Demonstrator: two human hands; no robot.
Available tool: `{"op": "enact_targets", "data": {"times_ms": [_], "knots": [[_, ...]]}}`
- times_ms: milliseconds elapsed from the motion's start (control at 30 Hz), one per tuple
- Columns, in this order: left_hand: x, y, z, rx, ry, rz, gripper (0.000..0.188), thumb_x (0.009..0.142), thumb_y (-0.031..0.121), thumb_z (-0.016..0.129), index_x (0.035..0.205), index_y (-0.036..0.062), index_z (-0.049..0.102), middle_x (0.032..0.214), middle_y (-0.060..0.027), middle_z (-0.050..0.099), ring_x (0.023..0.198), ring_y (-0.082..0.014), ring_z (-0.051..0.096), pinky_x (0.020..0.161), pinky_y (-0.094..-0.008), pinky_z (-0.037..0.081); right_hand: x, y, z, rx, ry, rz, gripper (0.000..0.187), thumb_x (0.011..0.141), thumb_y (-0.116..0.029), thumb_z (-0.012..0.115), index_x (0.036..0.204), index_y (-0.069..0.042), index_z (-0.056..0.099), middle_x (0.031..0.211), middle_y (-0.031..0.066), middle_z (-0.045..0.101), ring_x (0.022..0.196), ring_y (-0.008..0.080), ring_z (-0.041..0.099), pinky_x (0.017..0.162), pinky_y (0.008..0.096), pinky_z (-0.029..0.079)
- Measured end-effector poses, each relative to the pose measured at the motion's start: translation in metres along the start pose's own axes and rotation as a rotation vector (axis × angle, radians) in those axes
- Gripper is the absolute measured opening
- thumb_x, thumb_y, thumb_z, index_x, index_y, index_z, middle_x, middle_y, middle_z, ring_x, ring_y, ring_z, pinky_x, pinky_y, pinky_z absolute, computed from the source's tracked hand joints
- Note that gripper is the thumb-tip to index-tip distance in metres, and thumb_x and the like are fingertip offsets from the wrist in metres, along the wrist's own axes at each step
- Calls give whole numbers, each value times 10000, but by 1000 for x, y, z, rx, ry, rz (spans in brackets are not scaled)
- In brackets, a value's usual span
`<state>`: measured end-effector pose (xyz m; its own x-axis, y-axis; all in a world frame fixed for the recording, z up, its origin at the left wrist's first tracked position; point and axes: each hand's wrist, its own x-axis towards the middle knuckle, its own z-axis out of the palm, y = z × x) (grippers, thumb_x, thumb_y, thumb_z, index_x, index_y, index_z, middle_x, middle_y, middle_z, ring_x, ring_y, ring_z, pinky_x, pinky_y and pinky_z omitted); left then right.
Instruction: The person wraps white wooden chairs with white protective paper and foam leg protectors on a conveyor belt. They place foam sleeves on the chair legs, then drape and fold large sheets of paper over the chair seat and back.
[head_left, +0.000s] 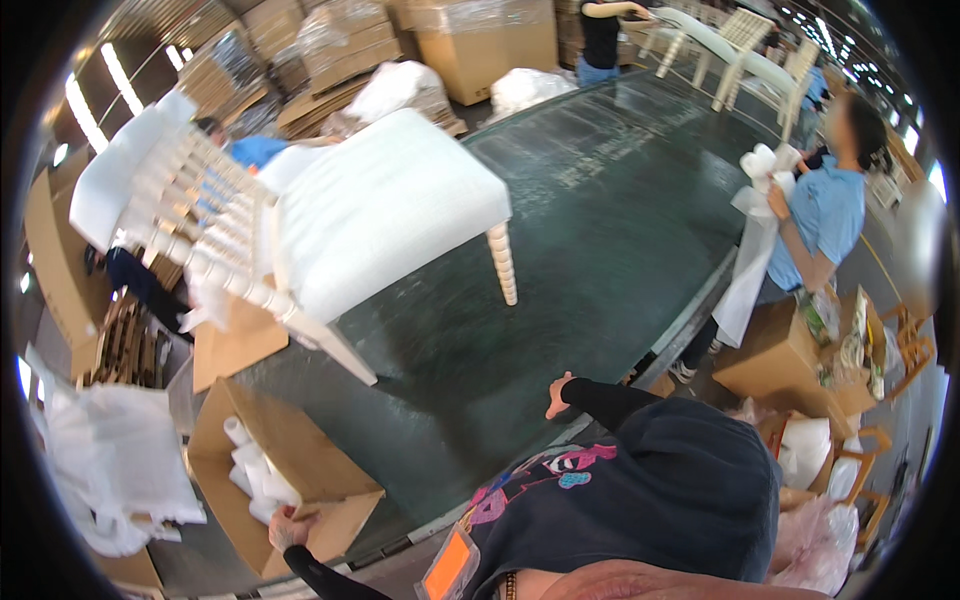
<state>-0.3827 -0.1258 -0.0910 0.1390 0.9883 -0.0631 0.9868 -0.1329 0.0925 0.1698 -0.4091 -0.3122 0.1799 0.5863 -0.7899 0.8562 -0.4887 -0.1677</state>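
Observation:
My left hand [288,529] is at the near wall of an open cardboard box [335,472], its fingers closed over the edge. Inside that box lie several white foam rolls [258,474], close to my fingertips. My right hand [559,395] rests at the near edge of the dark green conveyor belt [440,440], holding nothing, with its fingers apart. Beyond both hands a cream wooden chair [502,262] stands on the belt. White foam sheet [390,210] covers its seat and the top of its back; its turned spindles and legs are bare.
At the right, a person in a blue shirt [825,205] handles white foam wrap. More chairs [735,60] stand at the belt's far end, beside another person. Packing boxes [775,350] crowd the right side. White foam sheets [120,450] hang at the left. Wrapped carton stacks [345,40] line the back.

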Motion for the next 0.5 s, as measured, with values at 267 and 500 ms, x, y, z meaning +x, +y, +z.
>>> {"op": "enact_targets", "data": {"times_ms": [267, 500], "knots": [[-2, 3, -3, 29, -23, -32, 635, 494, 547, 887, 968, 151, 736, 933, -58, 729, 925, -254, 686, 814, -403, 533, -6, -5, 5, -58, 128, 38, 971, 668, -731, 659, 1172, 99, 633, 1243, 293, 602, 1247, 394, 532, 1144, 469, 281], [-5, 1, -11, 45, -37, -24, 538, 529, 507, 886, 895, 145, 732, 842, -32, 726, 846, -221, 692, 754, -367, 528, 0, -15, -2, -91, -3, -13, 1062, 655, -788, 634, 1207, 119, 600, 1288, 308, 567, 1249, 426, 519, 1080, 431, 392]]}}
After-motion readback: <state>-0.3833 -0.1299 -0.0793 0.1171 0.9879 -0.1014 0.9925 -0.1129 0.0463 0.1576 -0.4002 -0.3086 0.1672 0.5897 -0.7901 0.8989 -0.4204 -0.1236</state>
